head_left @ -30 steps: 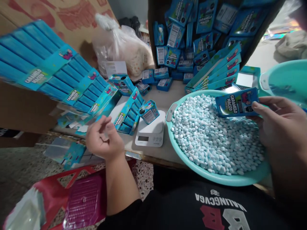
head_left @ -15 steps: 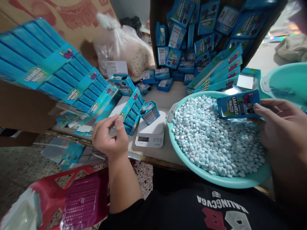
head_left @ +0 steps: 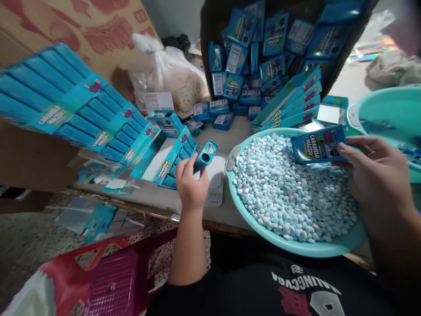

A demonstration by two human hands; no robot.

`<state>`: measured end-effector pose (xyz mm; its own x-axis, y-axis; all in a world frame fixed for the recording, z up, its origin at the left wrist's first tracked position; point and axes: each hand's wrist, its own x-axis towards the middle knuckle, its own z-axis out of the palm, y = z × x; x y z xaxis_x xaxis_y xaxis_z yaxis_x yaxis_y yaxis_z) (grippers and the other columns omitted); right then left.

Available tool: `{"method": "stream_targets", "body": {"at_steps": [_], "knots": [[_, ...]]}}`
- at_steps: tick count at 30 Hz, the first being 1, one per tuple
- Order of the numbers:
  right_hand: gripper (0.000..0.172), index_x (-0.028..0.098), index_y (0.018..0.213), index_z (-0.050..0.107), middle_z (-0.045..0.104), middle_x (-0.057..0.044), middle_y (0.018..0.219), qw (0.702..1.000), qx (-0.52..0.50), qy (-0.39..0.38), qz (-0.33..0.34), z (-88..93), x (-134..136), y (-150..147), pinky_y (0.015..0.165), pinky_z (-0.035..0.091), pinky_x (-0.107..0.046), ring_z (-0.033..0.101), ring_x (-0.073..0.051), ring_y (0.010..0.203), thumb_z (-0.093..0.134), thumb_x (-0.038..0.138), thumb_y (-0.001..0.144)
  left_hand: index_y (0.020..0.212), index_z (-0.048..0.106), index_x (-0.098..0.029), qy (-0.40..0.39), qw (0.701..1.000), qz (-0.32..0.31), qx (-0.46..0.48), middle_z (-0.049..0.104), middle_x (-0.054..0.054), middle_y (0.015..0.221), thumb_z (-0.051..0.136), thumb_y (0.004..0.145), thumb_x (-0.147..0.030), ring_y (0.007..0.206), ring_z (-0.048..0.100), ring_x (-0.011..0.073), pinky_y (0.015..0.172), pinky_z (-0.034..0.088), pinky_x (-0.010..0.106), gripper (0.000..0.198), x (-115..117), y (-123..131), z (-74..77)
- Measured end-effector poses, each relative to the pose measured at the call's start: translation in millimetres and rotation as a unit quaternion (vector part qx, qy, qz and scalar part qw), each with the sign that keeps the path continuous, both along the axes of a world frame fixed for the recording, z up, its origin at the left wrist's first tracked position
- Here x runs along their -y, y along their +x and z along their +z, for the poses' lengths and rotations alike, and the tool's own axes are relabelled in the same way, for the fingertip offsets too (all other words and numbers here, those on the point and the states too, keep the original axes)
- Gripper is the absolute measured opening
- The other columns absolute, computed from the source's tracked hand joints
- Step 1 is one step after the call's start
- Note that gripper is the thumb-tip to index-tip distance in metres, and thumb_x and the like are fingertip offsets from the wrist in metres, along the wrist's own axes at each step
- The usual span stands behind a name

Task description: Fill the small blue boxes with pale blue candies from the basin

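My left hand (head_left: pixel 193 182) is closed on a small blue candy tin (head_left: pixel 208 153), tilted just above a white digital scale (head_left: pixel 215 175). Its fingers and the tin cover much of the scale. Close by on the left, a blue display box (head_left: pixel 167 164) holds several tins in a row. In my right hand (head_left: pixel 375 166) is a second blue candy tin (head_left: pixel 317 147), gripped at its right end with the printed face toward me. That tin hangs over a turquoise tub (head_left: pixel 279 245) full of pale blue and white candies (head_left: pixel 292 197).
A dark carton (head_left: pixel 206 26) with many blue tins leans at the back. Filled display boxes (head_left: pixel 75 101) are stacked at the left. Behind them sits a tied plastic bag (head_left: pixel 167 66). Another turquoise tub (head_left: pixel 394 101) stands at the right, and a magenta stool (head_left: pixel 113 281) below the table.
My left hand has moved right and forward from beside the display box and taken hold of the tin on the scale, which is now turned. My right hand stays nearly in place.
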<state>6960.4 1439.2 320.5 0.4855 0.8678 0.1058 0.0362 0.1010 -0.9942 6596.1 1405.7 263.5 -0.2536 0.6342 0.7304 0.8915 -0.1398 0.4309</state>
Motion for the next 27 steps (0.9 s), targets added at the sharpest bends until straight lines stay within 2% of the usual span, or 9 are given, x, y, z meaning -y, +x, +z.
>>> {"method": "stream_targets", "body": {"at_steps": [2, 4, 5, 7, 12, 16, 21, 27], "knots": [[0.038, 0.018, 0.087, 0.073, 0.067, 0.000, 0.081, 1.000, -0.001, 0.002, 0.008, -0.5, 0, 0, 0.056, 0.054, -0.021, 0.065, -0.011, 0.069, 0.089, 0.029, 0.054, 0.127, 0.070, -0.015, 0.052, 0.992, -0.048, -0.104, 0.070, 0.014, 0.113, 0.067, 0.086, -0.014, 0.107, 0.067, 0.0250, 0.099, 0.055, 0.041, 0.041, 1, 5, 18.2], [0.037, 0.018, 0.087, 0.072, 0.068, 0.001, 0.081, 1.000, -0.004, 0.005, 0.015, -0.2, 0, -1, 0.055, 0.054, -0.019, 0.065, -0.010, 0.068, 0.089, 0.030, 0.057, 0.136, 0.065, -0.016, 0.045, 0.973, -0.138, -0.178, 0.070, 0.013, 0.116, 0.062, 0.090, -0.012, 0.109, 0.066, 0.0245, 0.100, 0.055, 0.041, 0.046, 2, 9, 33.6], [0.037, 0.018, 0.087, 0.072, 0.068, 0.001, 0.080, 1.000, -0.007, 0.005, 0.018, 0.2, 1, -1, 0.054, 0.054, -0.018, 0.066, -0.010, 0.068, 0.090, 0.029, 0.057, 0.138, 0.063, -0.016, 0.038, 0.964, -0.174, -0.199, 0.070, 0.013, 0.118, 0.061, 0.091, -0.011, 0.112, 0.065, 0.0249, 0.102, 0.054, 0.042, 0.048, 2, 11, 38.2], [0.037, 0.018, 0.087, 0.072, 0.068, 0.001, 0.078, 1.000, -0.015, 0.004, 0.021, 1.2, 2, -2, 0.052, 0.054, -0.018, 0.066, -0.011, 0.068, 0.090, 0.027, 0.056, 0.140, 0.061, -0.017, 0.038, 0.954, -0.210, -0.213, 0.069, 0.014, 0.121, 0.059, 0.091, -0.009, 0.117, 0.062, 0.0260, 0.106, 0.052, 0.045, 0.050, 0, 14, 40.5], [0.034, 0.017, 0.090, 0.072, 0.069, 0.000, 0.080, 0.999, -0.007, 0.002, 0.033, 1.4, 3, 0, 0.054, 0.054, -0.019, 0.066, -0.011, 0.069, 0.089, 0.028, 0.062, 0.140, 0.063, -0.021, 0.051, 0.950, -0.223, -0.214, 0.070, 0.012, 0.119, 0.061, 0.090, -0.003, 0.118, 0.061, 0.0256, 0.107, 0.052, 0.046, 0.053, -6, 20, 31.0], [0.033, 0.017, 0.090, 0.072, 0.069, 0.000, 0.080, 0.999, -0.006, 0.005, 0.036, -1.5, 2, 3, 0.052, 0.054, -0.019, 0.066, -0.011, 0.068, 0.089, 0.028, 0.064, 0.139, 0.062, -0.017, 0.040, 0.945, -0.238, -0.219, 0.069, 0.013, 0.122, 0.060, 0.089, -0.001, 0.118, 0.060, 0.0253, 0.107, 0.051, 0.045, 0.052, -11, 24, 29.0], [0.030, 0.018, 0.090, 0.073, 0.069, 0.001, 0.079, 0.999, -0.003, 0.021, 0.043, -5.2, 1, 5, 0.051, 0.054, -0.016, 0.066, -0.010, 0.067, 0.088, 0.029, 0.067, 0.136, 0.065, -0.015, 0.038, 0.960, -0.195, -0.195, 0.070, 0.014, 0.121, 0.057, 0.091, -0.004, 0.118, 0.061, 0.0251, 0.108, 0.050, 0.044, 0.047, -13, 24, 24.7], [0.031, 0.018, 0.089, 0.073, 0.069, 0.001, 0.079, 0.999, -0.008, 0.013, 0.038, -4.5, 2, 3, 0.052, 0.056, -0.015, 0.067, -0.009, 0.068, 0.089, 0.030, 0.065, 0.130, 0.070, -0.014, 0.024, 0.989, -0.107, -0.101, 0.071, 0.014, 0.118, 0.066, 0.088, -0.013, 0.111, 0.067, 0.0238, 0.101, 0.054, 0.038, 0.042, -7, 3, 6.9]]}}
